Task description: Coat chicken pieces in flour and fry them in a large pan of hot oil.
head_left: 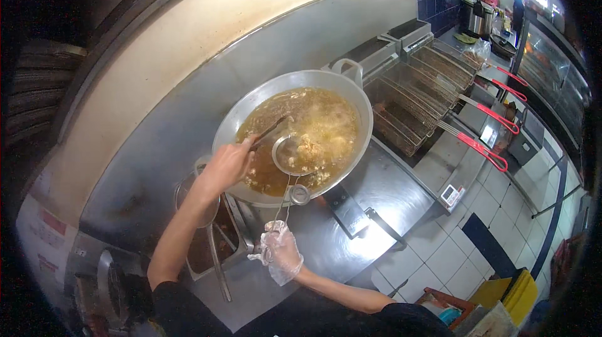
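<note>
A large metal wok (365, 114) of bubbling golden oil stands in front of me, with pale crumbly bits floating in it. My left hand (229, 164), bare, is closed on dark, slim tongs (273, 129) whose tips reach over the oil. My right hand (281, 252), in a clear plastic glove, grips the wire handle of a round skimmer (276, 160). The skimmer's bowl lies in the oil beside a golden, battered piece of food (313, 149). A round dial thermometer (300, 194) sits at the wok's near rim, next to the skimmer's handle.
Wire fryer baskets (407, 111) with red handles (483, 149) stand on the right. Below the wok's left side are a strainer (188, 196) and a metal tray (235, 227) with a long-handled utensil (219, 268). White floor tiles (407, 268) show at lower right. Another person (517, 8) is far back.
</note>
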The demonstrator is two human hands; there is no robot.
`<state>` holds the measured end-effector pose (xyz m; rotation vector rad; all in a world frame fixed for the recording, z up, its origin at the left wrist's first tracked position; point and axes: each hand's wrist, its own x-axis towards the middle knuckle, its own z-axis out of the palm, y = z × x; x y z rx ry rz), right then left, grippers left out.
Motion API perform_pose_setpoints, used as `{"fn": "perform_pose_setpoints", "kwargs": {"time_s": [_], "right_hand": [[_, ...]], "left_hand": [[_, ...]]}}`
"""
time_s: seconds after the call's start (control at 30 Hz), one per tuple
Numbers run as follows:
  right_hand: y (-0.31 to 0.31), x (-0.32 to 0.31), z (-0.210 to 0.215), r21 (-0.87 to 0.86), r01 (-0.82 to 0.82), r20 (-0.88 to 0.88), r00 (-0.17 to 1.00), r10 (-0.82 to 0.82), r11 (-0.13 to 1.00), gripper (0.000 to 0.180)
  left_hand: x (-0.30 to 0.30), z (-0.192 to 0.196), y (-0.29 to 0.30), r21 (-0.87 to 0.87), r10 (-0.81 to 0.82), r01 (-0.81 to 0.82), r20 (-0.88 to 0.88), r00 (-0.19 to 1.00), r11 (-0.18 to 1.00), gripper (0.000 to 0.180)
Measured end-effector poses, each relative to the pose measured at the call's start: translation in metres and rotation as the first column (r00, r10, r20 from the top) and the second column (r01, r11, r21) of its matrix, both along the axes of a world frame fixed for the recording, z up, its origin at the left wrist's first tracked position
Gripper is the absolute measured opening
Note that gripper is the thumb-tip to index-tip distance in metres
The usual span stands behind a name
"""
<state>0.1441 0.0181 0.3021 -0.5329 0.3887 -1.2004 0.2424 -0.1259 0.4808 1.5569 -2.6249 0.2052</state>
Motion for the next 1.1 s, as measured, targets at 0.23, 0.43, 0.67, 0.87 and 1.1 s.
{"fn": "perform_pose_setpoints", "kwargs": {"time_s": [0.23,0.43,0.67,0.87,1.1], "right_hand": [[0.002,-0.009,0.008,-0.049,0.001,-0.099,0.995,-0.006,0.999,0.025],[-0.002,-0.013,0.005,-0.068,-0.04,-0.222,0.975,0.024,0.997,0.019],[0.002,-0.005,0.018,0.118,-0.108,-0.054,0.992,0.115,0.987,0.019],[0.003,-0.005,0.019,0.046,-0.083,-0.23,0.969,0.091,0.995,0.019],[0.002,-0.011,0.029,0.013,-0.054,-0.169,0.984,0.055,0.998,0.018]], "left_hand": [[0.039,0.031,0.068,0.036,0.272,-0.276,-0.34,0.9,0.96,0.034],[0.117,0.019,0.162,0.088,0.531,-0.618,-0.614,0.584,0.781,0.035],[0.234,-0.149,0.294,0.174,0.721,-0.843,-0.621,0.307,0.509,0.029],[0.256,-0.191,0.337,0.267,0.892,-0.909,-0.407,0.194,0.32,0.025],[0.273,-0.182,0.318,0.219,0.914,-0.894,-0.213,0.346,0.39,0.026]]}}
